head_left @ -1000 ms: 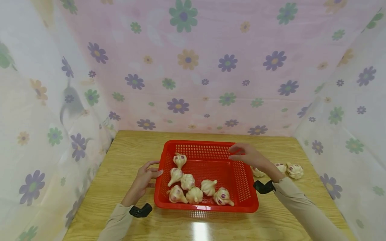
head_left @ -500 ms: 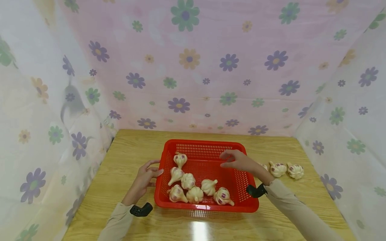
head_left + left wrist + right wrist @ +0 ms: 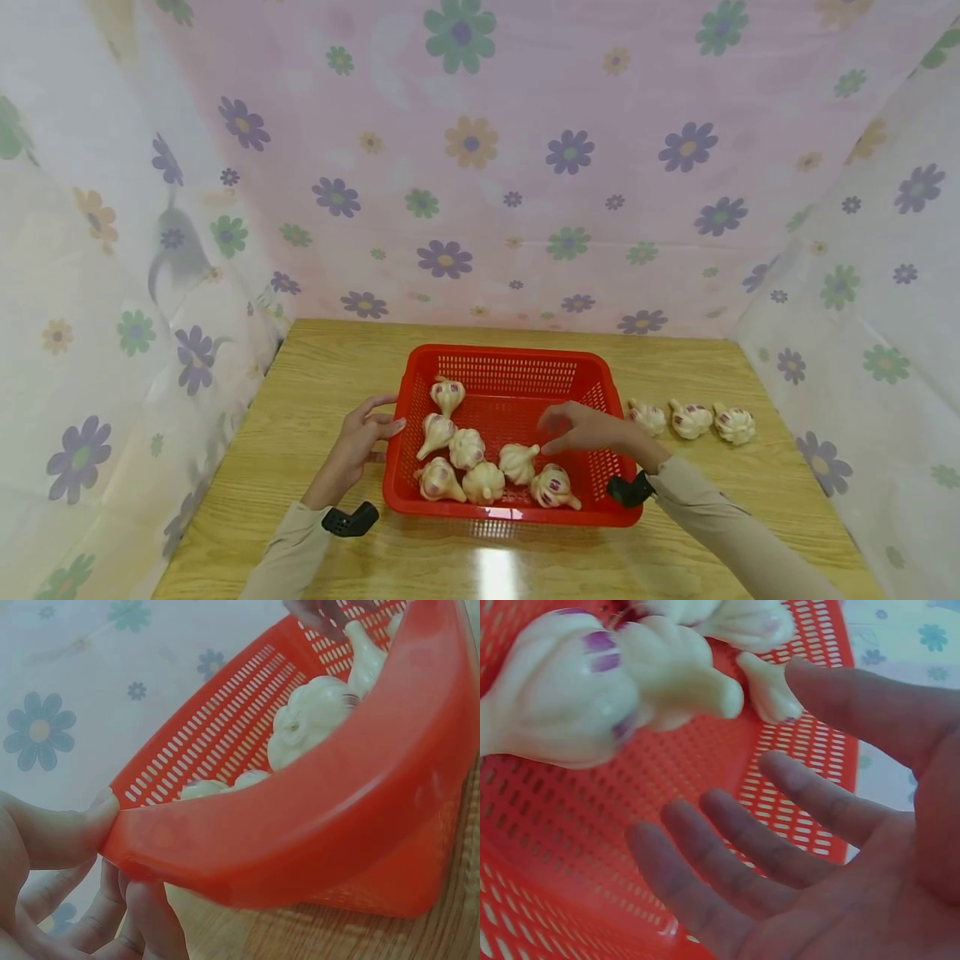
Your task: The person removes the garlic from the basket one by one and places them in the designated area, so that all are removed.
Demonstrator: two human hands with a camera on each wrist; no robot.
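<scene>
A red plastic basket (image 3: 510,518) with slotted walls stands on the table, several garlic bulbs (image 3: 483,483) gathered at its left and front. My left hand (image 3: 354,446) pinches the basket's left rim; in the left wrist view the thumb lies on top of the rim (image 3: 247,847) and the fingers below it. Inside the basket's right half, my right hand (image 3: 592,429) hovers with fingers spread and nothing in them. Its fingertips are close to a garlic bulb with a pale stem (image 3: 519,463). The right wrist view shows that hand's open palm (image 3: 832,900) beside the bulbs.
To the right of the basket, three garlic bulbs (image 3: 691,420) lie in a row on the wooden table (image 3: 337,358). Flower-patterned cloth (image 3: 510,167) closes off the back and both sides.
My right hand has moved left and down into the basket, towards the bulbs, uncovering the row of garlic on the right. The left hand and the basket have stayed put.
</scene>
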